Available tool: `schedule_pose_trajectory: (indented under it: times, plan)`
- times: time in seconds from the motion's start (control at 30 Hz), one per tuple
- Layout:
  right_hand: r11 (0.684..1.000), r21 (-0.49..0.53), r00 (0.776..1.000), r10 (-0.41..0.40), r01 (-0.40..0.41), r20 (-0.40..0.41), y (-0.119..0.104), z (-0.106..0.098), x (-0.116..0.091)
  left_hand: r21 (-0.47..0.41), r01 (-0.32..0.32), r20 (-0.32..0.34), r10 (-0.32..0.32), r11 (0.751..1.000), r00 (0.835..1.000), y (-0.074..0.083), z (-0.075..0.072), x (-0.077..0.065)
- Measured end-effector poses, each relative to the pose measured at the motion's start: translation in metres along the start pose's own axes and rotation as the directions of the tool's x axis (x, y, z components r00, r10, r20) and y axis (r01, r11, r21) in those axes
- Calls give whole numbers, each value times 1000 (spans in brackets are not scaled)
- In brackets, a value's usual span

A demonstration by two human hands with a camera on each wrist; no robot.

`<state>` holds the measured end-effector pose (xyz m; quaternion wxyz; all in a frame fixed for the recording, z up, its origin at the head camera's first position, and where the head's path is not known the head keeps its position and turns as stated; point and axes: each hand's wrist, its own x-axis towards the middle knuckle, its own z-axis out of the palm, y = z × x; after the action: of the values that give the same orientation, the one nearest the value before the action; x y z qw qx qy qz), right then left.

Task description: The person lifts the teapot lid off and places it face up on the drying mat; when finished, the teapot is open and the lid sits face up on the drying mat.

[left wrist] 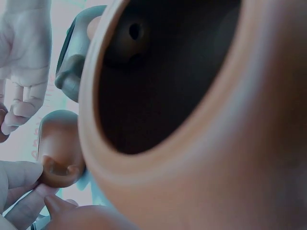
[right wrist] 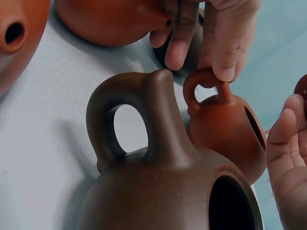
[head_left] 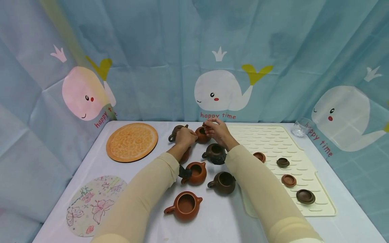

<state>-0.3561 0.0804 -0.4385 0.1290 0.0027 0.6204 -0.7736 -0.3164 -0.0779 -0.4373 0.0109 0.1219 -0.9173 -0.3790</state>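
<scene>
At the back of the table, my left hand (head_left: pixel 186 136) pinches the handle of a small reddish clay teapot (head_left: pixel 203 137), clearly seen in the right wrist view on the teapot (right wrist: pixel 223 127). The teapot's mouth is uncovered. Just above it, my right hand (head_left: pixel 217 131) holds a small reddish lid (head_left: pixel 204 124) in its fingertips; only the lid's edge shows in the right wrist view. A dark teapot (head_left: pixel 176 131) stands behind my left hand, and another reddish teapot (head_left: pixel 185 156) is partly hidden under that wrist. Close by my right forearm sits a dark brown teapot (head_left: pixel 215 154).
Nearer stand two reddish teapots, one in the middle (head_left: pixel 197 173) and one in front (head_left: pixel 185 206), plus a dark teapot (head_left: pixel 224 184). Several lids lie on a cream mat (head_left: pixel 319 211) at right. A glass (head_left: pixel 300 128), round orange board (head_left: pixel 132 141) and floral mat (head_left: pixel 94 206) flank them.
</scene>
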Motion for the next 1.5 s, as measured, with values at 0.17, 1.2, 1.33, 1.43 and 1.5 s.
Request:
schedule_pose_trajectory:
  times: [0.17, 1.2, 1.33, 1.43, 1.5]
  plan:
    - [999, -39, 1000, -17, 17, 2, -3, -2, -4, 0, -8, 3, 8, 1000, 1000, 1, 1, 0]
    - [868, -440, 968, -161, 232, 194, -64, -33, -63, -23, -26, 17, 26, 999, 1000, -3, -4, 2]
    - [864, -443, 965, -158, 237, 207, -74, -42, -74, -14, -22, 18, 23, 1000, 1000, -4, -4, 2]
    - [864, -448, 968, -156, 229, 194, -78, -49, -82, -11, -22, 21, 23, 1000, 1000, -5, -2, 1]
    - [861, -457, 970, -154, 224, 186, -79, -54, -87, -20, -16, 22, 17, 1000, 1000, -5, -1, 0]
